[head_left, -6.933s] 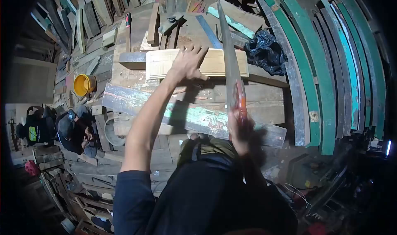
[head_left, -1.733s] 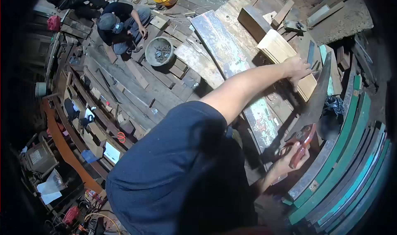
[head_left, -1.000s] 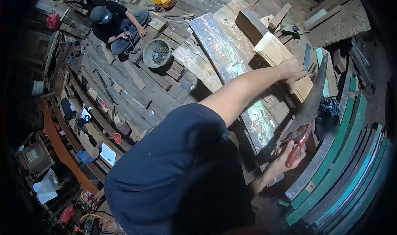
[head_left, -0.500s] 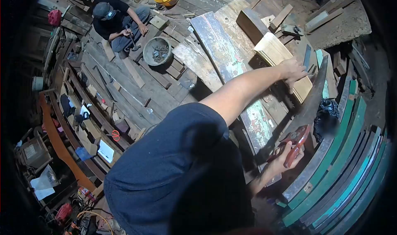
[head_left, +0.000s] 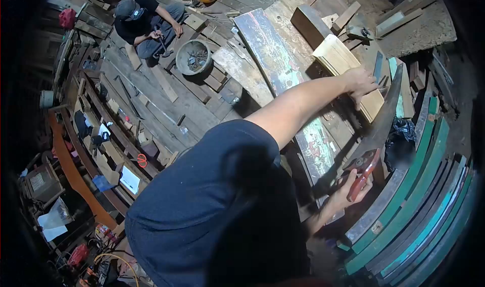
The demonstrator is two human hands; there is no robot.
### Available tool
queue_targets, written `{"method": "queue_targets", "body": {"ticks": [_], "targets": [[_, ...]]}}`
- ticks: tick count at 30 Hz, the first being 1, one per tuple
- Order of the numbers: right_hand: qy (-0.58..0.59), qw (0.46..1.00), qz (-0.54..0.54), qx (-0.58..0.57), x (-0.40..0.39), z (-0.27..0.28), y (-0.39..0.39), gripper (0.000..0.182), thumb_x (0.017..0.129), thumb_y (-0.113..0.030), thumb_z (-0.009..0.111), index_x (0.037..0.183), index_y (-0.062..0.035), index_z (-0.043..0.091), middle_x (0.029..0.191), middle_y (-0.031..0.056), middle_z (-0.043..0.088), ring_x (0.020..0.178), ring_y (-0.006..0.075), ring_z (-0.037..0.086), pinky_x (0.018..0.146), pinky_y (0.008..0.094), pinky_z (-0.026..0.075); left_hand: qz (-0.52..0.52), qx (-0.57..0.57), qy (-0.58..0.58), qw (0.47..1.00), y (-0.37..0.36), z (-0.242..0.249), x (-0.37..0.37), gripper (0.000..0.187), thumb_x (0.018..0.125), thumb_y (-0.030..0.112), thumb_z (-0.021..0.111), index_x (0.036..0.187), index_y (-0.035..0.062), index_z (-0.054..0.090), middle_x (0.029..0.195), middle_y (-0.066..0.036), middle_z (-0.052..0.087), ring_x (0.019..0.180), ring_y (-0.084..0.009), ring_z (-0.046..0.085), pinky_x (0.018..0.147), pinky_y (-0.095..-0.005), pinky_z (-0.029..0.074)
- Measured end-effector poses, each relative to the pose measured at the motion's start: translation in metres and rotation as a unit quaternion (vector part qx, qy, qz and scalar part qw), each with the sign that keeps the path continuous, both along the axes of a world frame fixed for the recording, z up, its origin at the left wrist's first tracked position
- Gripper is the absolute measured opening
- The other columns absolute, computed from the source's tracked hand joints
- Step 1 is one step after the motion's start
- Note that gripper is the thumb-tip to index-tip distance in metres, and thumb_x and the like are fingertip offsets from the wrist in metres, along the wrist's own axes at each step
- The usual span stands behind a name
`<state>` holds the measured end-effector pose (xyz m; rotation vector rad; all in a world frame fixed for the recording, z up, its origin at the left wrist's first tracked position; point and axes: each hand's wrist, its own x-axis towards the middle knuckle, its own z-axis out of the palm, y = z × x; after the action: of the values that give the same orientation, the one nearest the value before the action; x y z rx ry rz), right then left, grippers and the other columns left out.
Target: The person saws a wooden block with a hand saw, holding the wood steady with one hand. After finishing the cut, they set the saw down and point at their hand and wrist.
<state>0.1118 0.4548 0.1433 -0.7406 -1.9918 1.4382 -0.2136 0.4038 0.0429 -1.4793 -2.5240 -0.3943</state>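
Note:
My left hand [head_left: 359, 85] is clamped over a pale wooden board [head_left: 339, 57], fingers across its top face and thumb at the near edge. The board has a moulded edge and lies on the workbench. In my right hand [head_left: 352, 190] is the red-brown handle of a handsaw [head_left: 376, 135]. The long dark blade points away from me, beside the right end of the board. Whether its teeth touch the board I cannot make out. A try square [head_left: 378, 67] with a dark blade lies just beyond my left hand.
Green-painted planks [head_left: 404, 211] are stacked at the right, near a black plastic bag [head_left: 399, 143]. A box-like brown wood piece [head_left: 309, 27] stands on the bench. At the upper left a co-worker [head_left: 144, 27] sits holding a hammer, beside a bucket of metal bits [head_left: 179, 59].
The view has shifted slightly. The saw has slid a little forward along with my right hand. My left hand keeps its hold on the board.

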Motion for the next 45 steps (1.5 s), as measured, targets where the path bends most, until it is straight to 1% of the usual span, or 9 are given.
{"method": "queue_targets", "body": {"ticks": [12,15,17,19,23,28,31,39,45], "targets": [[-0.005,0.999,-0.010,0.038,0.002,-0.007,0.006,0.019,0.099,-0.013,0.069,0.106,-0.0017,0.055,0.076,0.0057,0.060,0.053,0.0085,0.051,0.046,0.0231,0.038,-0.017,0.012,-0.042,0.999,-0.007,0.004,-0.002,0.107,0.056,0.073,0.081,0.137,0.0072,0.057,0.127,-0.014,0.064,0.119,-0.0341,0.061,0.098,-0.0540,0.045],[0.013,0.987,-0.003,-0.163,0.006,-0.007,0.015,0.018,0.099,-0.014,0.070,0.101,-0.0017,0.057,0.076,0.0038,0.057,0.054,0.0079,0.049,0.044,0.0227,0.036,-0.010,-0.035,-0.055,0.998,-0.007,0.019,0.001,0.111,0.055,0.074,0.083,0.139,0.0073,0.056,0.128,-0.015,0.065,0.116,-0.0342,0.064,0.096,-0.0501,0.050],[0.060,0.975,-0.020,-0.211,0.002,0.004,0.011,0.016,0.104,-0.014,0.060,0.091,-0.0052,0.058,0.062,-0.0031,0.044,0.049,0.0054,0.039,0.045,0.0248,0.031,-0.029,-0.050,-0.045,0.997,-0.003,0.007,-0.006,0.114,0.055,0.075,0.083,0.143,0.0086,0.053,0.130,-0.017,0.065,0.115,-0.0360,0.065,0.096,-0.0510,0.052],[0.052,0.961,-0.027,-0.270,0.003,0.010,0.017,0.012,0.105,-0.014,0.059,0.096,-0.0065,0.057,0.060,-0.0050,0.040,0.047,0.0054,0.037,0.044,0.0249,0.031,-0.018,-0.092,-0.069,0.993,-0.003,0.024,-0.002,0.119,0.058,0.068,0.084,0.150,0.0045,0.043,0.139,-0.023,0.056,0.131,-0.0427,0.053,0.101,-0.0601,0.045],[0.063,0.961,0.031,-0.267,0.006,0.012,0.033,0.012,0.103,-0.011,0.061,0.102,0.0005,0.058,0.066,-0.0019,0.046,0.051,0.0052,0.042,0.046,0.0235,0.034,-0.010,-0.137,-0.059,0.989,0.001,0.035,0.003,0.116,0.063,0.065,0.083,0.151,0.0051,0.037,0.142,-0.024,0.051,0.136,-0.0461,0.047,0.104,-0.0619,0.042],[-0.033,0.978,0.023,-0.203,-0.008,0.031,0.030,0.009,0.099,-0.010,0.064,0.098,-0.0007,0.062,0.069,-0.0001,0.054,0.058,0.0060,0.048,0.053,0.0266,0.040,-0.022,-0.136,-0.053,0.989,0.002,0.032,-0.001,0.121,0.062,0.061,0.084,0.156,0.0065,0.032,0.137,-0.022,0.053,0.135,-0.0450,0.046,0.108,-0.0654,0.038],[-0.028,0.998,0.037,-0.030,-0.035,0.017,0.030,0.012,0.098,-0.011,0.065,0.097,-0.0001,0.062,0.069,0.0040,0.055,0.060,0.0090,0.051,0.056,0.0302,0.042,-0.021,-0.140,-0.056,0.988,0.003,0.033,-0.001,0.120,0.061,0.061,0.085,0.155,0.0059,0.034,0.136,-0.022,0.053,0.135,-0.0442,0.046,0.108,-0.0658,0.037],[-0.007,0.997,0.063,0.038,-0.064,0.012,0.032,0.018,0.094,-0.014,0.073,0.099,-0.0011,0.062,0.078,0.0111,0.063,0.069,0.0163,0.059,0.065,0.0336,0.047,0.013,-0.121,-0.066,0.990,0.004,0.036,0.003,0.121,0.058,0.062,0.086,0.153,0.0068,0.037,0.139,-0.020,0.052,0.137,-0.0428,0.045,0.110,-0.0674,0.035],[0.050,0.982,0.000,-0.181,-0.009,0.007,0.013,0.015,0.095,-0.013,0.072,0.099,-0.0021,0.063,0.076,0.0069,0.060,0.067,0.0131,0.062,0.064,0.0306,0.050,-0.034,-0.111,-0.048,0.992,0.001,0.026,-0.005,0.122,0.057,0.064,0.087,0.154,0.0096,0.037,0.136,-0.018,0.055,0.131,-0.0411,0.050,0.101,-0.0656,0.042]]}}
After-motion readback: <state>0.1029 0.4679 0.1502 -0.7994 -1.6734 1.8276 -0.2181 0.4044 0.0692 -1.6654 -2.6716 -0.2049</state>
